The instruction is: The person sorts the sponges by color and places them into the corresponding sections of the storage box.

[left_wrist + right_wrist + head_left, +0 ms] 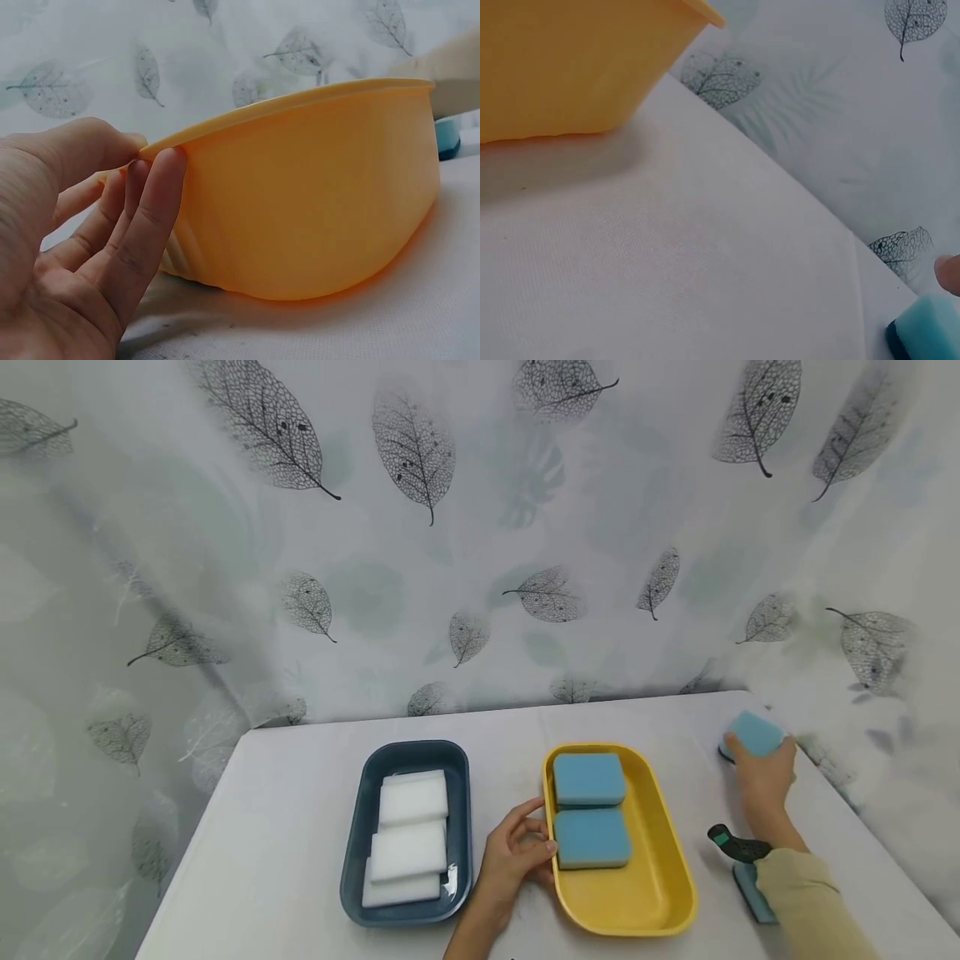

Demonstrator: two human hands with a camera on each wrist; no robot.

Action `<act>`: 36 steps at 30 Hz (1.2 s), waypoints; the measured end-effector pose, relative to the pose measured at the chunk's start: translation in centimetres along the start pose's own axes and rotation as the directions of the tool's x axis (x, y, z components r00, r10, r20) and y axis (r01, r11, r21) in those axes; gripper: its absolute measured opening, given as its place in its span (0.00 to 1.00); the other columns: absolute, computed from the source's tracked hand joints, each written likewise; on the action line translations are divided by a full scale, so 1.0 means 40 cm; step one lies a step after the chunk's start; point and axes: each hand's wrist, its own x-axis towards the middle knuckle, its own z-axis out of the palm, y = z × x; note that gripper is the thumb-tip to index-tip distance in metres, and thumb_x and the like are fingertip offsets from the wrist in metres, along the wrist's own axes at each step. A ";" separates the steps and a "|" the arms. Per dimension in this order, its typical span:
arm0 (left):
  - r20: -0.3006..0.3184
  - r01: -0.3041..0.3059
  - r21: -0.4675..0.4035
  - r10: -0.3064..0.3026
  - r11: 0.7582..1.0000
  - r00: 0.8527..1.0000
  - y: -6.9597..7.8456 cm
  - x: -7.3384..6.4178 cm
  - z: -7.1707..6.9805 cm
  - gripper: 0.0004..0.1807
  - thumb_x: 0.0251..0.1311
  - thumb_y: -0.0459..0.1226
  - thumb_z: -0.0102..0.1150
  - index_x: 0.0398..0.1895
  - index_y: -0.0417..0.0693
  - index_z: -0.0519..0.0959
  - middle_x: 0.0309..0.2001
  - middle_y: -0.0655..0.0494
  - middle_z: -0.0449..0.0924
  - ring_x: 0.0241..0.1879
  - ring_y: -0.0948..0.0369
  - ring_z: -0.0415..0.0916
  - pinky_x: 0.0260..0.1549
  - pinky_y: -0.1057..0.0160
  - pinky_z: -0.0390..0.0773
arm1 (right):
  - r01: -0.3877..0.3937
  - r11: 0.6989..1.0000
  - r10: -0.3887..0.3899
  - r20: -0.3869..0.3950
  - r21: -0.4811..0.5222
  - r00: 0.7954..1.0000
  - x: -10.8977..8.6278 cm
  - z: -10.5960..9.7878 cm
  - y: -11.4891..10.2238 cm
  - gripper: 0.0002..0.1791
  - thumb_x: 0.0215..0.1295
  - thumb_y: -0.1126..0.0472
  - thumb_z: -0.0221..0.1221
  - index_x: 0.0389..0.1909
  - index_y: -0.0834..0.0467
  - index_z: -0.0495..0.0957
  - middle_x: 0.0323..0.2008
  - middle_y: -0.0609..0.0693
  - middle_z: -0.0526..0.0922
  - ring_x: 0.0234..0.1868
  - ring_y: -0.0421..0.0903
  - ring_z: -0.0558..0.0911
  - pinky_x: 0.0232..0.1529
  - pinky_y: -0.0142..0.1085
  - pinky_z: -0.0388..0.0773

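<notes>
My left hand (504, 868) pinches the left rim of a yellow tray (652, 893). In the left wrist view, the thumb is over the rim and the fingers (154, 217) lie against the outer wall. Two blue sponges, one (588, 779) behind the other (592, 838), lie along the tray's left side. At the table's far right corner my right hand (768, 781) grips another light blue sponge (753, 732) with a dark underside, thumb and fingers on opposite sides. Only a fingertip and part of that sponge (930, 330) show in the right wrist view.
Left of the yellow tray stands a dark blue tray (351, 860) with several white sponges (408, 852). Another blue sponge (752, 893) lies on the table, partly under the right sleeve (806, 893). A leaf-patterned curtain (480, 568) borders the white table (277, 827).
</notes>
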 end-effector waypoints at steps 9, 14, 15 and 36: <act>0.009 -0.011 -0.013 0.011 1.000 1.000 -0.007 0.001 0.006 0.37 0.59 0.29 0.69 0.74 0.50 0.72 0.44 0.57 0.79 0.31 0.66 0.83 0.25 0.66 0.86 | 0.004 0.990 -0.008 -0.028 -0.141 1.000 0.009 0.001 -0.004 0.53 0.74 0.44 0.53 0.83 0.63 0.33 0.81 0.72 0.46 0.80 0.72 0.47 0.79 0.66 0.55; 0.007 0.001 -0.015 0.000 1.000 1.000 -0.012 -0.005 0.015 0.37 0.59 0.28 0.69 0.73 0.50 0.72 0.43 0.57 0.79 0.31 0.66 0.83 0.24 0.66 0.86 | 0.009 0.985 -0.019 -0.057 -0.170 0.998 0.014 -0.002 0.002 0.51 0.74 0.48 0.54 0.83 0.65 0.35 0.80 0.74 0.48 0.79 0.73 0.49 0.79 0.65 0.54; 0.009 -0.002 -0.014 0.002 1.000 1.000 -0.011 -0.004 0.016 0.36 0.59 0.28 0.69 0.73 0.50 0.72 0.43 0.57 0.79 0.31 0.65 0.83 0.24 0.66 0.86 | 0.012 0.986 -0.022 -0.059 -0.165 0.998 0.014 -0.003 0.001 0.51 0.74 0.48 0.54 0.83 0.65 0.35 0.80 0.73 0.48 0.79 0.73 0.49 0.79 0.65 0.54; 0.011 -0.019 0.006 0.019 1.000 1.000 0.001 -0.001 0.007 0.36 0.61 0.27 0.67 0.74 0.50 0.72 0.43 0.57 0.79 0.33 0.66 0.83 0.24 0.67 0.85 | 0.023 0.999 -0.023 0.020 -0.032 1.000 -0.037 -0.032 -0.037 0.52 0.76 0.44 0.52 0.84 0.59 0.30 0.84 0.65 0.38 0.84 0.66 0.45 0.83 0.61 0.51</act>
